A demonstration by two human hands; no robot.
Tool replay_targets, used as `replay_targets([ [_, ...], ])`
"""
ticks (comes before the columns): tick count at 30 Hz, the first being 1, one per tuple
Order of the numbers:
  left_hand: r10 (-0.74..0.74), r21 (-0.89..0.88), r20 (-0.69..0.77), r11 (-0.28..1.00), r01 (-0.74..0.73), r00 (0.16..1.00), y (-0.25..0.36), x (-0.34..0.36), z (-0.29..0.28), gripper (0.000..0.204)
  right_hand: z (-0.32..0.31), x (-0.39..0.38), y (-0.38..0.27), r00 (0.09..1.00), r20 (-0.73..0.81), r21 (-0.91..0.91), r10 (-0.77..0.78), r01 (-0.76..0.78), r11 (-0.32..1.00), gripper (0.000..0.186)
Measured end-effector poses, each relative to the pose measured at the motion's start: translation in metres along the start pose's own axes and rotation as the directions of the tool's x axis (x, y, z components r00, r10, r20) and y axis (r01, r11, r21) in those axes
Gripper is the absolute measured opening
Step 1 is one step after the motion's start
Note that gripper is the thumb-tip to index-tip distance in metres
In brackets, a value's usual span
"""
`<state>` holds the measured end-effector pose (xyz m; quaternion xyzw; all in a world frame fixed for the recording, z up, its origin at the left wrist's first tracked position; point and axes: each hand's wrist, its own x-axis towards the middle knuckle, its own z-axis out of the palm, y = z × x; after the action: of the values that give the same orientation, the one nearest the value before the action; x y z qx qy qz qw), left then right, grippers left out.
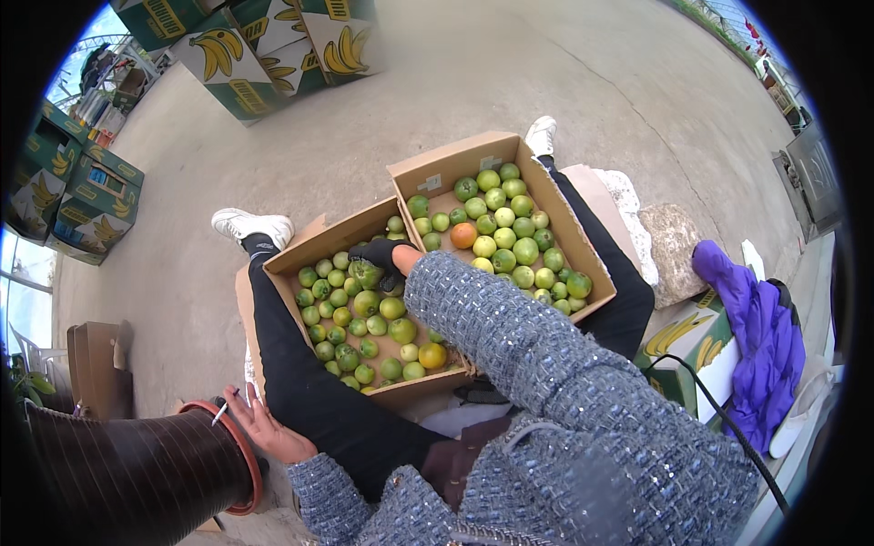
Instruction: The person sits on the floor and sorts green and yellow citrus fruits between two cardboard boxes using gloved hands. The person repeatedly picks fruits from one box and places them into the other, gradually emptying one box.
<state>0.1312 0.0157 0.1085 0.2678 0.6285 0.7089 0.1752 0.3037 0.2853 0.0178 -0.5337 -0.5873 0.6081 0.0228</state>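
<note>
Two cardboard boxes of tomatoes lie side by side between my outstretched legs. In the left box [293, 257] the tomatoes are mostly green, with an orange-yellow tomato [432, 356] near its near right corner. My right hand [387, 259], in a black glove, reaches into this box and has its fingers around a large green tomato [366, 275]. The right box [557, 202] holds more green tomatoes and an orange tomato [463, 236]. Off to the left, my bare left hand [273, 437] has a thin white cigarette [219, 414] between its fingers, beside a brown pot.
The big brown ribbed pot [127, 469] has a reddish rim. Banana boxes [246, 73] are stacked far left, others [96, 196] at left. At right lie a purple garment [746, 337], another banana box [687, 346] and a dark cable [728, 423].
</note>
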Motion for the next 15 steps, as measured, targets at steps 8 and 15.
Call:
replay_targets([
  [8, -0.018, -0.002, -0.006, 1.000, 0.018, 1.000, 0.006, 0.000, 0.008, 0.051, 0.000, -0.006, -0.005, 0.960, -0.265, -0.425, -0.094, -0.028, 0.905, 0.062],
  [15, -0.060, 0.003, -0.008, 0.998, 0.060, 0.998, 0.006, -0.002, 0.006, 0.052, -0.009, -0.017, -0.026, 0.995, -0.100, -0.579, -0.025, -0.037, 0.815, 0.060],
])
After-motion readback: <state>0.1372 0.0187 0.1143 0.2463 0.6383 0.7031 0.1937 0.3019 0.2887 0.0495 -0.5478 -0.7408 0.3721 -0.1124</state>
